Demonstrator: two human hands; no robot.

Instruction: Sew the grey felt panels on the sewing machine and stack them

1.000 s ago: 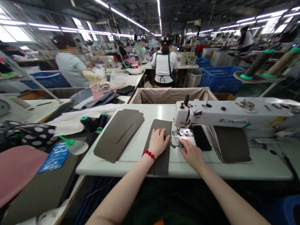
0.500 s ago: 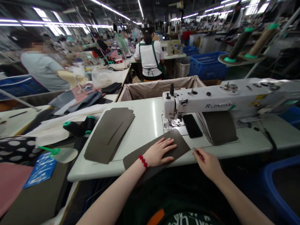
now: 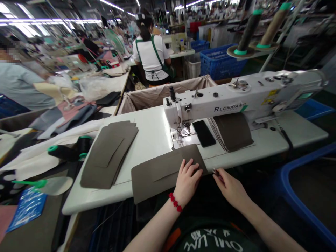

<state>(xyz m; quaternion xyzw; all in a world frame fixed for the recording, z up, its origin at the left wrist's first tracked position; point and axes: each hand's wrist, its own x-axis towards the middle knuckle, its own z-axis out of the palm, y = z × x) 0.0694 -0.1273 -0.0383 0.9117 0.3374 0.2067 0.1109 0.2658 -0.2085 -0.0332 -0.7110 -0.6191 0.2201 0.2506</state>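
My left hand (image 3: 187, 180), with a red bracelet at the wrist, rests on a dark grey-brown fabric panel (image 3: 152, 169), fingers spread near its right end. A smaller piece with a straight edge lies on that panel, partly under my hand. The panel's near edge hangs over the table front. Just right of its corner, my right hand (image 3: 227, 183) is closed around small thread snips (image 3: 215, 172); only silver tips and a bit of dark red show. Behind the panel stands the sewing machine's needle area (image 3: 183, 131), with nothing under the foot that I can make out.
A stack of similar panels (image 3: 105, 154) lies on the left of the table. A black phone (image 3: 204, 133) and a folded bundle of panels (image 3: 232, 131) sit under the machine arm (image 3: 223, 96). Thread cones (image 3: 65, 153) are at left, a blue tub (image 3: 286, 178) at right.
My left hand has slid toward the panel's right end, and the panel has turned and come nearer the table edge. The smaller piece on it now shows. The camera view has shifted right.
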